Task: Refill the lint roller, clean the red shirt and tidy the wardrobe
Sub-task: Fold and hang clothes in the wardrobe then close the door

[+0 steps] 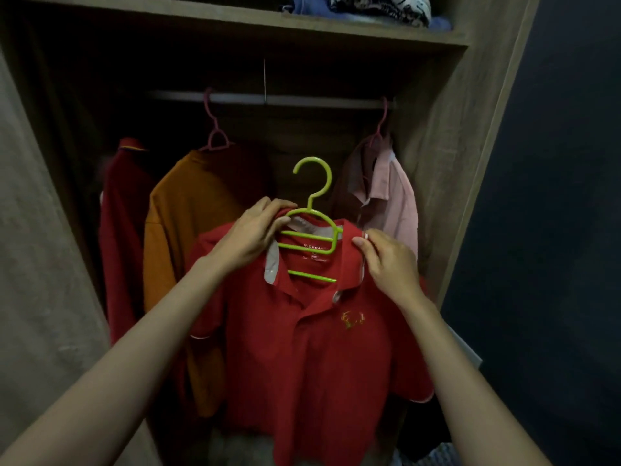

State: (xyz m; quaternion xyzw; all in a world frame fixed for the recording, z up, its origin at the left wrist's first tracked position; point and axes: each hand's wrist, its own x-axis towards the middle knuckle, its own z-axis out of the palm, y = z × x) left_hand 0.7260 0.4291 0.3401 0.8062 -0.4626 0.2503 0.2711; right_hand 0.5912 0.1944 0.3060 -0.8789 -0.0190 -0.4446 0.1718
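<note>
- Two hands hold up the red shirt [319, 348] on a green hanger [308, 204], near the open wardrobe [470, 146].
- Left hand [255, 230] grips the collar and hanger with curled fingers.
- Right hand [389, 260] pinches the collar's right edge.
- On the far rail [302, 99] hang an orange shirt [191, 213] and a pink shirt [396, 196].

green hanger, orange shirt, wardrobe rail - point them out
green hanger [308, 204]: head view, neck below the hook
orange shirt [191, 230]: head view, front panel
wardrobe rail [302, 100]: head view, bare middle stretch
</note>
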